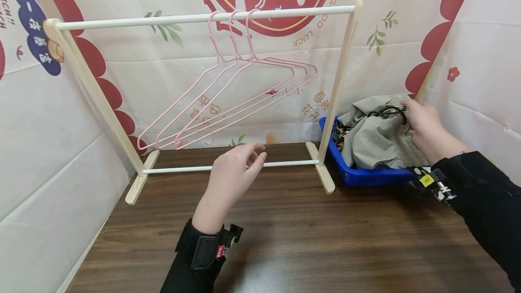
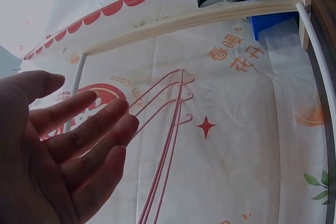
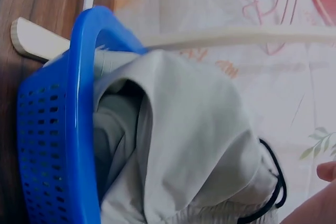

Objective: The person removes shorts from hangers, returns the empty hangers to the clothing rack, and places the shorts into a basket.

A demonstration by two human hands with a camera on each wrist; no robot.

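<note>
Beige-grey drawstring pants [image 1: 368, 139] lie bunched in a blue basket [image 1: 366, 179], with a gathered waistband and a black cord [image 3: 282, 182]. My right hand [image 1: 427, 123] pinches the waistband at the far right side; in the right wrist view only part of that hand [image 3: 315, 200] shows at the edge. My left hand [image 1: 236, 171] hovers before the rack with fingers relaxed and nothing in them, its palm [image 2: 68, 156] turned to the left wrist camera. Behind it, three pink hangers [image 1: 228, 98] hang from the white top rail [image 1: 134, 22].
The rack's wooden right post [image 1: 338, 85] stands between the hangers and the basket. Its feet [image 1: 321, 171] rest on the dark wooden table [image 1: 285, 234], joined by a low white bar [image 1: 179, 170]. A printed cloth [image 1: 171, 67] covers the back and sides. Dark patterned fabric [image 1: 339, 134] shows under the pants.
</note>
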